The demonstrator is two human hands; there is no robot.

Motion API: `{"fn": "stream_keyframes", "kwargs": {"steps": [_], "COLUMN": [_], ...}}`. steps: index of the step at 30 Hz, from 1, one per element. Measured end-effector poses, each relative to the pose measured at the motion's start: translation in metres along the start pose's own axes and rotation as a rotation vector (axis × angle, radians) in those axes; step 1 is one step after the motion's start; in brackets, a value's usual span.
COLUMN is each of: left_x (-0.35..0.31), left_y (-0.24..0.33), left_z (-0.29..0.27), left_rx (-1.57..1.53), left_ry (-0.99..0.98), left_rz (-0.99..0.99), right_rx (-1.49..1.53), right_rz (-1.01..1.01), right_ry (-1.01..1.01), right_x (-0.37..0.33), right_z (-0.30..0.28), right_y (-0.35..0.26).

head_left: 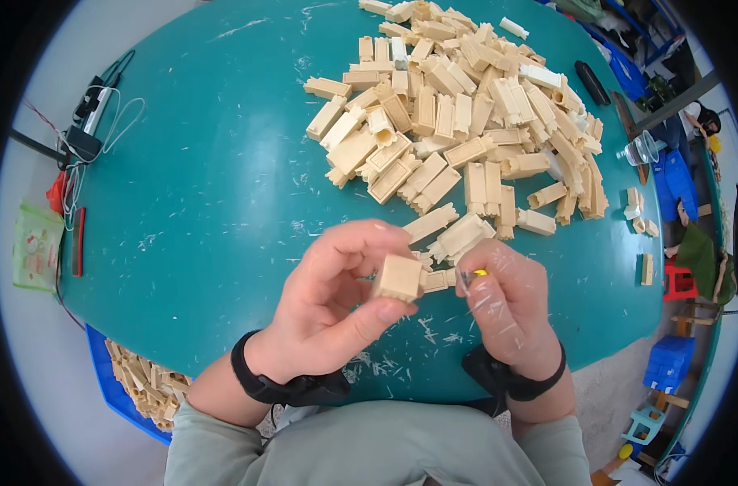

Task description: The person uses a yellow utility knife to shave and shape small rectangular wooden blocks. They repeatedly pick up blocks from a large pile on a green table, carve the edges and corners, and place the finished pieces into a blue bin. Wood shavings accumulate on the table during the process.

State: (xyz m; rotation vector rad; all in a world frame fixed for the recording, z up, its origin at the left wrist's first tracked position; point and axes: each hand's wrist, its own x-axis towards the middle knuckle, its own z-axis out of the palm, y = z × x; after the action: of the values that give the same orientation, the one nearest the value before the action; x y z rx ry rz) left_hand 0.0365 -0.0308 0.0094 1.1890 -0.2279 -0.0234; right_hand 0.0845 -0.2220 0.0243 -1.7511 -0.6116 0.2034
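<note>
Between the thumb and fingers of my left hand (328, 304) is a beige rectangular block (400, 278), one flat end turned toward me. My right hand (511, 304) is closed on a small tool (480, 273), just right of the block and apart from it. Only a yellow bit and a greyish tip of that tool show; the fingers cover the rest, so its exact kind is unclear. Beyond both hands lies a large heap of similar beige blocks (446, 121), many with notched, jagged ends.
Thin pale shavings (385, 360) litter the green table (191, 211) near me. A blue bin (102, 348) of more beige pieces stands at lower left. Power strips (98, 109) with cables line the left edge; a clear cup (640, 148) and a black object (592, 83) are at right.
</note>
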Motion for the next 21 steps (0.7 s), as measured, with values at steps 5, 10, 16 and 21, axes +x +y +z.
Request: {"fn": "stream_keyframes", "kwargs": {"steps": [5,10,16,21], "left_x": [-0.001,0.002,0.006,0.006], "left_y": [-0.003,-0.008,-0.008,-0.009], "left_z": [-0.005,-0.013,-0.007,-0.007], "left_rx": [0.09,0.035,0.12,0.103], "left_ry": [0.012,-0.101,-0.029,-0.04], "left_rz": [-0.016,0.041,-0.009,-0.026], "right_rx": [-0.145,-0.21,-0.274,-0.301], "right_rz": [-0.062,-0.124,-0.122,-0.177], "right_ry": [-0.04,-0.054,-0.093,-0.094], "right_x": [0.004,0.005,0.006,0.009], "right_z": [0.0,-0.002,-0.001,-0.002], "right_y": [-0.001,0.004,0.009,0.013]}}
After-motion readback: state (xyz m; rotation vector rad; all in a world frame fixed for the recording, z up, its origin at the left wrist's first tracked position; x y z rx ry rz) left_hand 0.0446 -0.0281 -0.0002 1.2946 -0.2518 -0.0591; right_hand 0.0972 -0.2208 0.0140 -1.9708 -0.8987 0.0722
